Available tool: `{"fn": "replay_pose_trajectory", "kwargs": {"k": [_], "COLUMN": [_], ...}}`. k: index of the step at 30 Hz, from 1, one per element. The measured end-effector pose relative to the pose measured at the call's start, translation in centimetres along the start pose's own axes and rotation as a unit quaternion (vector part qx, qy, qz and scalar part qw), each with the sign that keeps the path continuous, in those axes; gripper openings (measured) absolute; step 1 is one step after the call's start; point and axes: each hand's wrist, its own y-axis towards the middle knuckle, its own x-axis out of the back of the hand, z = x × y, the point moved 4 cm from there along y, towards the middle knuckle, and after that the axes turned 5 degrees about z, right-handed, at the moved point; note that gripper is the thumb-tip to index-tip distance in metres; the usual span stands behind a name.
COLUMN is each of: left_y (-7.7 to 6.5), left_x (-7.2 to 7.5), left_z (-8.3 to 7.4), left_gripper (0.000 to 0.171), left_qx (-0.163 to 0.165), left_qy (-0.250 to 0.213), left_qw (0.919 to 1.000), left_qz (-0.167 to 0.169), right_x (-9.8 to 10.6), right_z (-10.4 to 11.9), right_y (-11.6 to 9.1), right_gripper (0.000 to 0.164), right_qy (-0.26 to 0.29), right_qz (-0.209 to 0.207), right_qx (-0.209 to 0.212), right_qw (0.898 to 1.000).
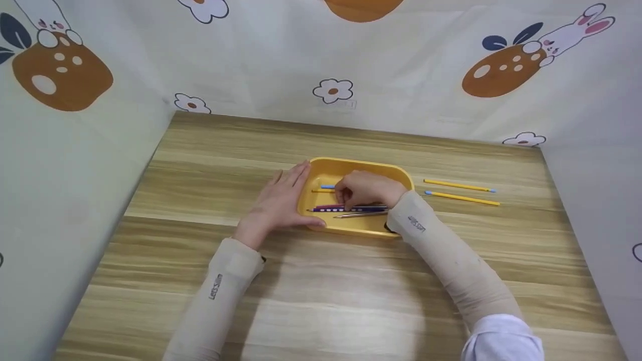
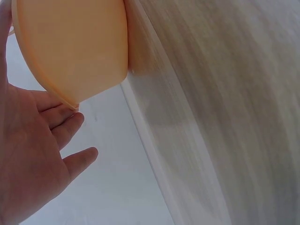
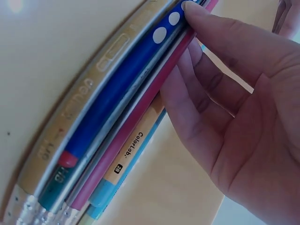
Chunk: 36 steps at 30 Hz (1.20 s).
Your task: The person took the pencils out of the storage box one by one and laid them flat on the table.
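Observation:
A yellow plastic tray point(image 1: 363, 162) with rounded corners holds several pencils. My left hand point(image 1: 282, 203) lies along the tray's left rim, its fingers fairly straight and its thumb over the near-left corner. Inside the tray, my right hand point(image 1: 368, 188) pinches pencils. In the right wrist view the thumb presses on a dark blue pencil with white dots point(image 3: 110, 105), and the fingers lie behind a pink pencil point(image 3: 136, 108). A gold pencil point(image 3: 75, 117) runs alongside the blue one. Below the pink one is a yellow-and-blue pencil marked ColorLab point(image 3: 131, 147).
Two yellow pencils with blue ends, a far one point(image 1: 459, 185) and a nearer one point(image 1: 464, 198), lie on the wood-grain table point(image 1: 331, 291) right of the tray. White cloth point(image 1: 271, 65) printed with rabbits, fruit and flowers stands around the back and sides.

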Motion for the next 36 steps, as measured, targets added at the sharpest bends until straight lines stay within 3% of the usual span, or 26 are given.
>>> {"fn": "replay_pose_trajectory", "kwargs": {"k": [17,36], "left_y": [0.1,-0.1], "left_x": [0.3,0.1], "left_z": [-0.2,-0.1], "left_gripper": [0.135,0.135], "left_qx": [-0.009,0.000], "left_qy": [0.005,-0.007], "left_qw": [0.9999,1.0000], "left_qz": [-0.005,0.000], "right_x": [0.6,2.4], "right_z": [-0.4,0.7], "right_y": [-0.5,-1.8], "right_gripper": [0.004,0.004], "right_qy": [0.004,0.043], "right_qz": [-0.006,-0.054], "right_qx": [0.036,0.036], "right_qw": [0.999,0.997]}}
